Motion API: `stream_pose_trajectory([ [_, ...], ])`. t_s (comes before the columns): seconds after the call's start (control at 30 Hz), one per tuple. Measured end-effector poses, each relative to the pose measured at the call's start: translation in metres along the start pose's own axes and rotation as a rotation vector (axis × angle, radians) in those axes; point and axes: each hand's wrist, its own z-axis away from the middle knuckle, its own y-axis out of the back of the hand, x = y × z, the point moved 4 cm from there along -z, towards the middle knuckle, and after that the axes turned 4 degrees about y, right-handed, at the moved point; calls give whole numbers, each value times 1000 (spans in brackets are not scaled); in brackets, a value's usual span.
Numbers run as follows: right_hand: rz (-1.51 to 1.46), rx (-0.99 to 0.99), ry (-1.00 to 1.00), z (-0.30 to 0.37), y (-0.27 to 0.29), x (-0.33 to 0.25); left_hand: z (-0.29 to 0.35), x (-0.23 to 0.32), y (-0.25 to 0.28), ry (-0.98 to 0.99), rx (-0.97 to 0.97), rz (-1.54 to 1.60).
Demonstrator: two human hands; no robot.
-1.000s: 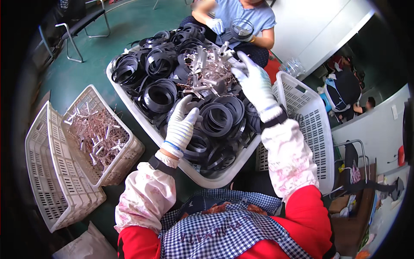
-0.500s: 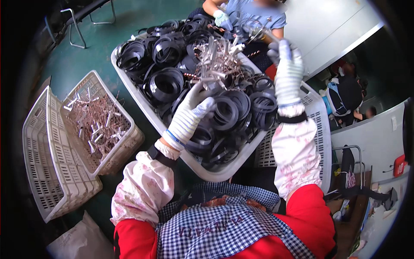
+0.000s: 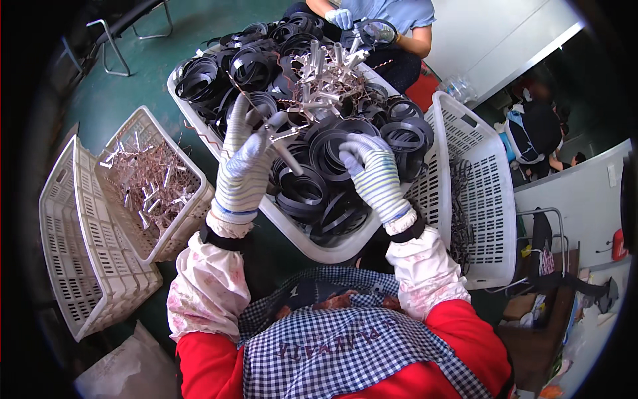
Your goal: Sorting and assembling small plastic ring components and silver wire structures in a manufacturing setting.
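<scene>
My left hand, in a striped knit glove, is closed on a silver metal tube piece with thin copper-coloured wires trailing from it. It hovers over the left side of a large white tub heaped with black coiled rings. My right hand, gloved alike, has its fingers curled over the edge of a black ring near the tub's front. Just beyond both hands, a pile of silver tubes with copper wires lies on the rings.
At the left stand white slatted crates, one holding tube-and-wire pieces. Another white crate with dark thin strips is at the right. Across the tub a co-worker's gloved hands hold a black ring. A white sack lies at lower left.
My right hand has come down from the raised upper right to the rings. My left hand has moved left from the pile and now holds a tube piece. The co-worker's hands have shifted.
</scene>
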Motion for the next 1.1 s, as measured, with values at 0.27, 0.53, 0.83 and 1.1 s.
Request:
stream_pose_trajectory([
  [0.27, 500, -440, 284, 12, -29, 14, 5, 4, 19, 65, 151, -148],
  [0.53, 2, -8, 4, -8, 19, 18, 3, 0, 26, 110, 191, -363],
  [0.83, -688, 282, -289, -19, 53, 30, 3, -16, 9, 153, 83, -416],
  [1.1, -1531, 188, -537, -28, 14, 22, 8, -29, -25, -123, -92, -1010],
])
